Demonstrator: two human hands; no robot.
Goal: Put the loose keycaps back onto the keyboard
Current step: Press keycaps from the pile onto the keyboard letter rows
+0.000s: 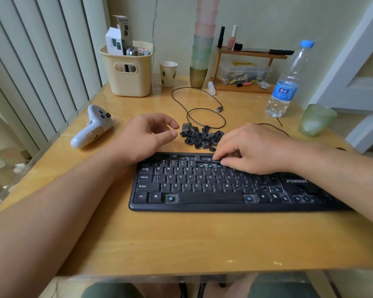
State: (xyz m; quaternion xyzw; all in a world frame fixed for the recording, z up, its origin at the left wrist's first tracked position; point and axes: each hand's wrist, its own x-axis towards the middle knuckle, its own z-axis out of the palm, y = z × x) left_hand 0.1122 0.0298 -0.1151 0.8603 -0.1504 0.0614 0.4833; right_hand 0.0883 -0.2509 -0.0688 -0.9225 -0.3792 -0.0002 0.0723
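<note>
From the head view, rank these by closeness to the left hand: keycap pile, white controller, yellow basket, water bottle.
From the left hand:
1. Keycap pile, just to its right.
2. White controller, to its left.
3. Yellow basket, behind it at the table's back.
4. Water bottle, far right.

Both forearms are bare to the near edge of view, with no sleeves, watch or rings showing on the left hand [146, 136] or the right hand [252, 151]. Below the table's near edge, dark green shorts [282, 284] cover the thighs, leaving the knees bare.
</note>
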